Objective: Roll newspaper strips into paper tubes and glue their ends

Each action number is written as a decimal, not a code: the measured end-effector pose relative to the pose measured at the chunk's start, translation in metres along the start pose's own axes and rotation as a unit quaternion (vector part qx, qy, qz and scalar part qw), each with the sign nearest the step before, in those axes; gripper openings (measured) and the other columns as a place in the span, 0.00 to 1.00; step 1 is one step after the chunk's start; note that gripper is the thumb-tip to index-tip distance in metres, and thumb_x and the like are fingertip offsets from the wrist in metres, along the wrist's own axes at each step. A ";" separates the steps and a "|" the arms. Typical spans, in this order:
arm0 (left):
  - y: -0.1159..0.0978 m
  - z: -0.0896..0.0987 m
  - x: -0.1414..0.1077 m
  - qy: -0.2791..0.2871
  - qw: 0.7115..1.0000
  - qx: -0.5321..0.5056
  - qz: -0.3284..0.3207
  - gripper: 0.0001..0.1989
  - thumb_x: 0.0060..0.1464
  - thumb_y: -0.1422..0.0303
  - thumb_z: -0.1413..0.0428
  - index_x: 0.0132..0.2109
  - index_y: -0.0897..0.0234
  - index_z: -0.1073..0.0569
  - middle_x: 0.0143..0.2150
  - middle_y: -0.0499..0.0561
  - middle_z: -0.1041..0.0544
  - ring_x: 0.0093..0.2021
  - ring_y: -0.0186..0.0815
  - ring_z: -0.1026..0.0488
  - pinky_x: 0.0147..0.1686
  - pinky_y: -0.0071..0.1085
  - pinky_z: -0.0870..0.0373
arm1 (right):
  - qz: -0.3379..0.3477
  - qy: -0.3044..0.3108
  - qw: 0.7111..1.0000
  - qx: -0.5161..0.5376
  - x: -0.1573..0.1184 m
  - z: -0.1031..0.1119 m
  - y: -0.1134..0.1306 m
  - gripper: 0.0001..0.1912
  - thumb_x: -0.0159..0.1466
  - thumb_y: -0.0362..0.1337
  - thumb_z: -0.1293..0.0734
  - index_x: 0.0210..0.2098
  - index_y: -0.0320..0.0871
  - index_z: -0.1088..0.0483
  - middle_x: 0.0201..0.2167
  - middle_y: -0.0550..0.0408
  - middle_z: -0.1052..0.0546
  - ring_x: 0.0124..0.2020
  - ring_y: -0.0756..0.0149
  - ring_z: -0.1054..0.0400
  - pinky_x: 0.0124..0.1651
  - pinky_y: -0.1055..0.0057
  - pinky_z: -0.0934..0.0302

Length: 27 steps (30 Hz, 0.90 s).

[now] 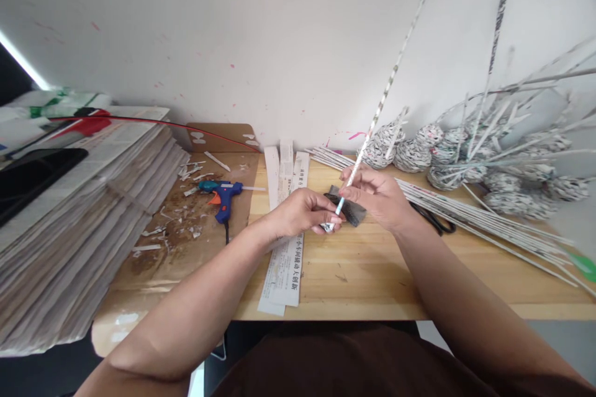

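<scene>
My left hand [310, 212] is closed around a small coiled newspaper piece [328, 226] over the middle of the table. A long thin rolled-paper stick [384, 94] rises from that piece and leans up to the right, past the top edge. My right hand [372, 193] pinches the lower part of the stick between thumb and fingers, close beside my left hand. Under and behind the hands lies a dark grey mesh-like piece [354, 213], partly hidden. Flat printed paper strips [291, 267] lie just left of the hands.
A blue glue gun [225, 200] rests on stained cardboard [181, 260] with paper scraps. A tall newspaper stack [93, 223] stands at left. Rolled-paper sticks [488, 226] and black scissors [431, 220] lie at right. Woven newspaper balls [412, 155] sit against the wall.
</scene>
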<state>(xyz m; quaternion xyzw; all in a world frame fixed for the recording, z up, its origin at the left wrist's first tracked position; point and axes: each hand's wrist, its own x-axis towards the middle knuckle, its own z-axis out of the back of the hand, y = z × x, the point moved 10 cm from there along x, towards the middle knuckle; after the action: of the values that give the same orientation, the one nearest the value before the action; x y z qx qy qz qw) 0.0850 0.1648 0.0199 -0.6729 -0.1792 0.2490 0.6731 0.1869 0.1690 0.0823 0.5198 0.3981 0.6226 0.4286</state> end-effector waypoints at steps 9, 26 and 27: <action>0.000 0.003 -0.001 -0.012 1.000 -0.011 0.004 0.15 0.48 0.61 0.36 0.40 0.69 0.21 0.33 0.54 0.22 0.32 0.32 0.25 0.32 0.28 0.27 | -0.036 -0.016 0.999 0.003 -0.002 0.002 -0.006 0.13 0.49 0.44 0.23 0.26 0.42 0.24 0.39 0.53 0.25 0.32 0.68 0.31 0.35 0.69 0.34; -0.001 0.003 -0.001 -0.002 1.000 -0.018 -0.001 0.16 0.49 0.60 0.36 0.41 0.68 0.20 0.35 0.55 0.21 0.34 0.33 0.24 0.34 0.29 0.26 | -0.081 0.059 0.994 0.034 -0.004 -0.010 -0.007 0.13 0.52 0.46 0.24 0.33 0.45 0.22 0.38 0.52 0.23 0.38 0.63 0.28 0.40 0.67 0.31; -0.001 0.003 -0.001 -0.001 1.000 -0.018 0.002 0.16 0.49 0.60 0.36 0.41 0.68 0.20 0.35 0.55 0.21 0.34 0.33 0.24 0.34 0.29 0.26 | -0.082 0.037 0.995 0.042 -0.003 -0.006 -0.008 0.14 0.50 0.45 0.23 0.32 0.44 0.23 0.36 0.54 0.23 0.35 0.65 0.28 0.38 0.67 0.32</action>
<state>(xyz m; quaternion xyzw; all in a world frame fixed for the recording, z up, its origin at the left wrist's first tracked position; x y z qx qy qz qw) 0.0821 0.1665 0.0211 -0.6852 -0.1830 0.2483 0.6598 0.1820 0.1679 0.0733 0.4798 0.4804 0.5867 0.4413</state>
